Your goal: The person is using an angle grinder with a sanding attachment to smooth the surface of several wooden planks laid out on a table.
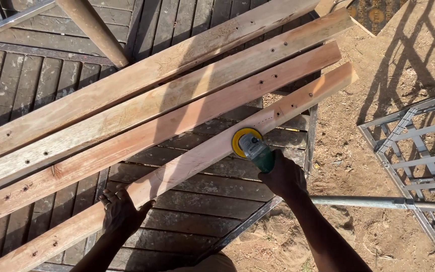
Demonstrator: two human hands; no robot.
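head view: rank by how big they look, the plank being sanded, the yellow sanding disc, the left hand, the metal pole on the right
1. plank being sanded, by far the longest
2. metal pole
3. left hand
4. yellow sanding disc, partly hidden under the sander

The pole lies lower, farther from the camera, so its true size is unsure.

A long pale plank [177,171] lies diagonally; a green sander [254,149] with a yellow disc rests flat on its upper half.
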